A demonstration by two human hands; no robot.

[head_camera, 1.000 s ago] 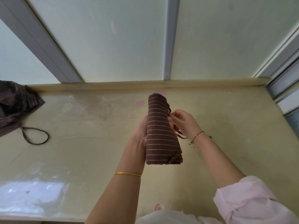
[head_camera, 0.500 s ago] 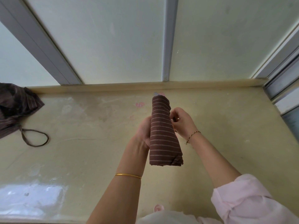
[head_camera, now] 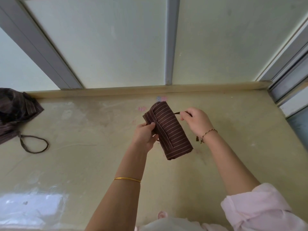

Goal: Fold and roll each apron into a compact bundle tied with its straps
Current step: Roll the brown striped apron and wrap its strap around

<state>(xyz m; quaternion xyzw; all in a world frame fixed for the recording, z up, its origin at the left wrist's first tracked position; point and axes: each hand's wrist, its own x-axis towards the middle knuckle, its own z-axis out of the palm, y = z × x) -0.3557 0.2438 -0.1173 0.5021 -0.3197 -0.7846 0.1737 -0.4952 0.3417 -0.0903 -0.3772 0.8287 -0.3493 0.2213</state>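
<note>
Left hand (head_camera: pixel 146 135) is gripping the rolled apron (head_camera: pixel 170 130), thumb on the front and the other fingers curled round behind it. The roll is brown with thin pale stripes. It's held up over the table (head_camera: pixel 83 164) and tilted, top end leaning left and bottom end to the right. A folded edge runs lengthwise down its left side. A dark strap (head_camera: pixel 177 113) comes off the upper right of the roll, and the right hand (head_camera: pixel 197 120) is pinching it in curled fingers. Another bit of strap dangles by that wrist.

Hard to see: the pile of aprons (head_camera: pixel 15 114) far left is cut off by the frame, with only a strap loop (head_camera: pixel 33 144) trailing out onto the table. The left hand's fingers are behind the roll, and I can't tell whether the strap goes round the back. The glary patch (head_camera: pixel 30 205) bottom left is too washed out to make out.

Room-wise, there's a wide stretch of tabletop between the loop and the left hand. A raised lip (head_camera: pixel 150 90) runs along the back against the wall, and there's more tabletop right of the right hand up to the window frame (head_camera: pixel 286 87).
</note>
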